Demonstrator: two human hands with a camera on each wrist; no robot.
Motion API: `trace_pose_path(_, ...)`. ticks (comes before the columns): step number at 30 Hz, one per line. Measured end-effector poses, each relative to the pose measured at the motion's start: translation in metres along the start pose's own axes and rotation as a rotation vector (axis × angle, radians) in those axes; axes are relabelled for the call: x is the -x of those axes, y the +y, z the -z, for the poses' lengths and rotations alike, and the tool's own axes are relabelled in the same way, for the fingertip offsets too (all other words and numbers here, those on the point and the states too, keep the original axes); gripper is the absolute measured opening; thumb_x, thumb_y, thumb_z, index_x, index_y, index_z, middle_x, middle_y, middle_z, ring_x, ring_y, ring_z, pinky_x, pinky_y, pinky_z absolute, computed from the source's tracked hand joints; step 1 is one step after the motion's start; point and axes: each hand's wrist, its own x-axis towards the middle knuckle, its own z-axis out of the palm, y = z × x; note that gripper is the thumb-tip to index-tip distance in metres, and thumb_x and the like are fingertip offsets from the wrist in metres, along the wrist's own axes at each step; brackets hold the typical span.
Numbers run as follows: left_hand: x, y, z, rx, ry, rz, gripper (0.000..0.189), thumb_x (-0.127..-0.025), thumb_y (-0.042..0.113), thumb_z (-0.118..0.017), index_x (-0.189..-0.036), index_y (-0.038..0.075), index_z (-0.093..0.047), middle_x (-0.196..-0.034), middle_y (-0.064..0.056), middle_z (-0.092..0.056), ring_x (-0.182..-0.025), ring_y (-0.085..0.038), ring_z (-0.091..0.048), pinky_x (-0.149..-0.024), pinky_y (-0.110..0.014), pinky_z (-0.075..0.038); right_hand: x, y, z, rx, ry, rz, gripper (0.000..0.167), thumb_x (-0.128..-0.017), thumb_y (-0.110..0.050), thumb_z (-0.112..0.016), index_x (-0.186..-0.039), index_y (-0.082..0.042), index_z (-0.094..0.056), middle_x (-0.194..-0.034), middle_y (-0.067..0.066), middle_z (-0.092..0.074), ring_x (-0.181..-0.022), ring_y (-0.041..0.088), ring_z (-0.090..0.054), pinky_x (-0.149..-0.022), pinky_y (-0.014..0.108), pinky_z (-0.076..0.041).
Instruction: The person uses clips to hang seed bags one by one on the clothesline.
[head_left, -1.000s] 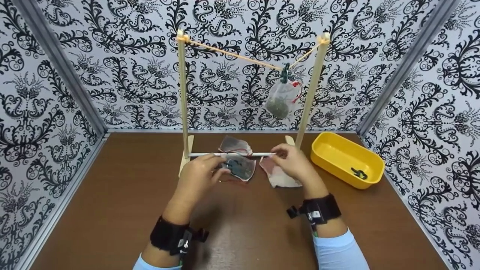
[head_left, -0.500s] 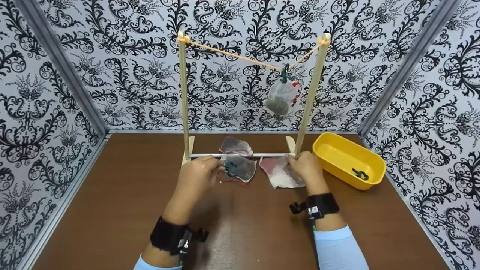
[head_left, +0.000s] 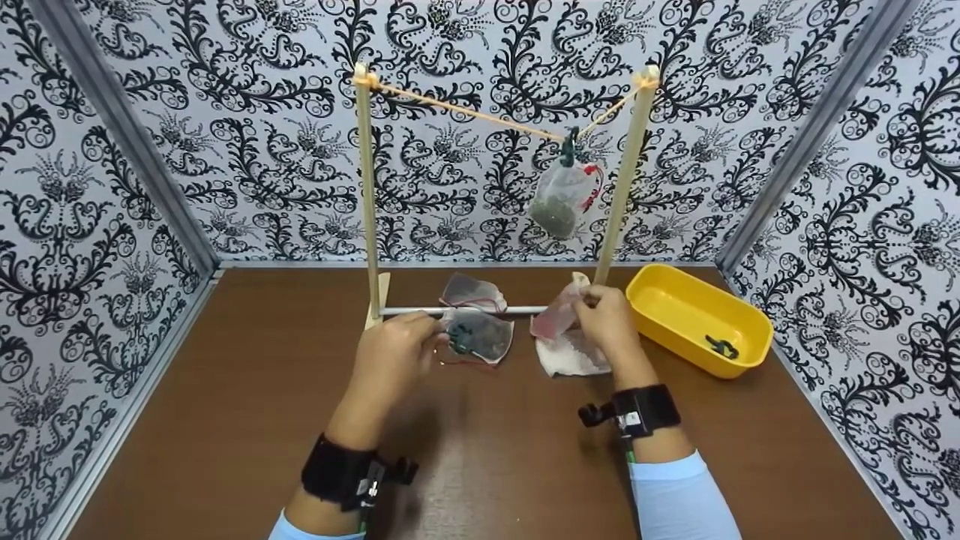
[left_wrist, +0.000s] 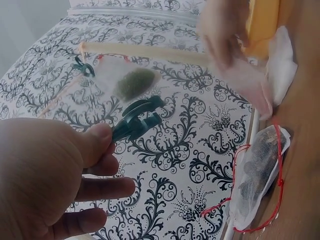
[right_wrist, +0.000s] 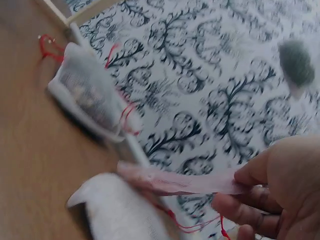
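My left hand (head_left: 401,345) pinches a dark green plastic clip (left_wrist: 137,120) between thumb and forefinger, its jaws pointing away from the palm. In the right wrist view, a pink mesh drawstring bag (right_wrist: 195,182) is pinched by its top edge in my right hand (right_wrist: 272,195). The head view has this bag raised at a slant above a white-filled mesh bag (head_left: 570,360) on the table. Beyond the left hand lies a mesh bag with dark contents (head_left: 487,337). A green-filled mesh bag (head_left: 556,202) hangs from an orange string (head_left: 480,114) by another green clip (head_left: 568,148).
Two wooden posts (head_left: 366,187) hold up the string, joined low down by a white rod (head_left: 409,310). Behind the rod sits another mesh bag (head_left: 471,291). A yellow bin (head_left: 667,300) at right contains dark green clips (head_left: 721,346). Patterned walls enclose the brown table (head_left: 262,405).
My right hand has moved right, taken hold of the pink bag and lifted it off the white-filled one. The left hand has stayed nearly still with its clip.
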Motion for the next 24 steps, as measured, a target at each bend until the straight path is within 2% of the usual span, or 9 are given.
trace_pose_path(4,-0.001,-0.003,0.001,-0.019,0.017,0.001,0.013,-0.096,0.019,-0.089,-0.091,0.013,-0.079,-0.090,-0.002,-0.082,-0.078,-0.030,-0.082,-0.065,-0.049,-0.065,0.007,-0.026,0.011,-0.002,0.013,0.105,0.027,-0.105,-0.010,-0.075,-0.129,0.000,-0.082,-0.119,0.025,-0.084,-0.109,0.041,-0.079,-0.101,0.057,-0.067)
trace_pose_path(9,-0.006,-0.007,0.006,-0.039,0.074,0.004,0.012,-0.098,0.018,-0.088,-0.092,0.012,-0.079,-0.088,0.000,-0.080,-0.070,-0.028,-0.079,-0.057,-0.045,-0.063,0.019,-0.057,0.023,0.045,0.030,0.267,0.022,-0.105,-0.009,-0.077,-0.124,-0.001,-0.085,-0.118,0.021,-0.086,-0.107,0.041,-0.082,-0.101,0.058,-0.067)
trace_pose_path(13,-0.022,-0.008,0.015,-0.041,0.095,0.012,0.008,-0.097,0.013,-0.088,-0.096,0.009,-0.081,-0.090,-0.002,-0.081,-0.064,-0.025,-0.076,-0.054,-0.038,-0.063,0.025,-0.083,0.032,0.030,0.019,0.338,0.021,-0.105,-0.009,-0.078,-0.124,0.000,-0.084,-0.118,0.021,-0.086,-0.108,0.041,-0.083,-0.101,0.057,-0.068)
trace_pose_path(15,-0.038,-0.009,0.021,-0.070,0.106,0.005,0.005,-0.099,0.010,-0.086,-0.098,0.007,-0.081,-0.091,-0.004,-0.082,-0.059,-0.023,-0.072,-0.049,-0.033,-0.058,0.024,-0.099,0.036,0.021,0.011,0.352,0.022,-0.105,-0.009,-0.078,-0.124,0.000,-0.083,-0.120,0.022,-0.085,-0.109,0.041,-0.082,-0.101,0.055,-0.068)
trace_pose_path(18,-0.068,-0.009,0.029,-0.128,0.138,-0.019,0.005,-0.103,0.008,-0.079,-0.098,0.007,-0.081,-0.090,-0.005,-0.082,-0.053,-0.022,-0.066,-0.042,-0.030,-0.050,0.018,-0.123,0.043,0.042,0.010,0.377,0.020,-0.104,-0.008,-0.079,-0.122,-0.001,-0.083,-0.120,0.021,-0.084,-0.109,0.039,-0.081,-0.098,0.053,-0.070)
trace_pose_path(21,-0.106,-0.005,0.040,-0.182,0.165,-0.045,0.013,-0.108,0.007,-0.072,-0.099,0.006,-0.081,-0.093,-0.007,-0.084,-0.052,-0.022,-0.065,-0.042,-0.032,-0.049,0.009,-0.148,0.049,0.072,0.033,0.403,0.016,-0.104,-0.006,-0.078,-0.118,0.001,-0.083,-0.117,0.021,-0.082,-0.106,0.038,-0.079,-0.094,0.048,-0.070)
trace_pose_path(24,-0.147,0.002,0.053,-0.223,0.134,-0.031,0.017,-0.112,0.008,-0.066,-0.103,0.006,-0.081,-0.098,-0.008,-0.084,-0.057,-0.025,-0.068,-0.046,-0.036,-0.053,-0.003,-0.172,0.054,0.103,0.087,0.424,0.013,-0.104,-0.006,-0.079,-0.113,0.002,-0.081,-0.114,0.022,-0.082,-0.102,0.037,-0.080,-0.089,0.044,-0.071)
